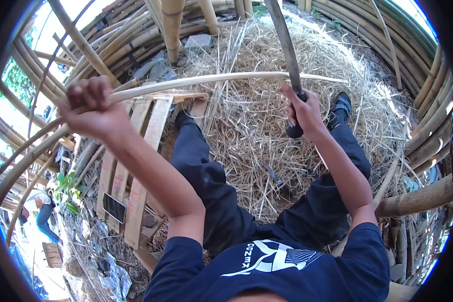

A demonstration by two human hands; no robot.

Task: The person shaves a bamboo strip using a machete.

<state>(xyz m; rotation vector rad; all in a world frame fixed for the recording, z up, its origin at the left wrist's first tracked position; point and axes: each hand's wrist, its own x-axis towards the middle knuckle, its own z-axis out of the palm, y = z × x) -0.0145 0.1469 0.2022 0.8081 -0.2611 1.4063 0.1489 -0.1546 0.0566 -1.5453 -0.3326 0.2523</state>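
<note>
My left hand (93,108), at the left, is closed around a long pale bamboo strip (186,81). The strip runs to the right across the view, and its other end curves down to the lower left. My right hand (304,110) is closed on the black handle of a long machete (287,45), whose blade points up and away. The blade crosses the strip just above my right hand, near the strip's right end. Whether the edge touches the strip cannot be made out. Dry shavings (256,136) lie on the ground between my legs.
A wooden pallet (136,201) lies left of my legs with a phone (114,208) on it. Bamboo poles (171,25) are stacked around the back and right. A dark tool (274,176) lies on the shavings. Another person (45,216) is at the far left.
</note>
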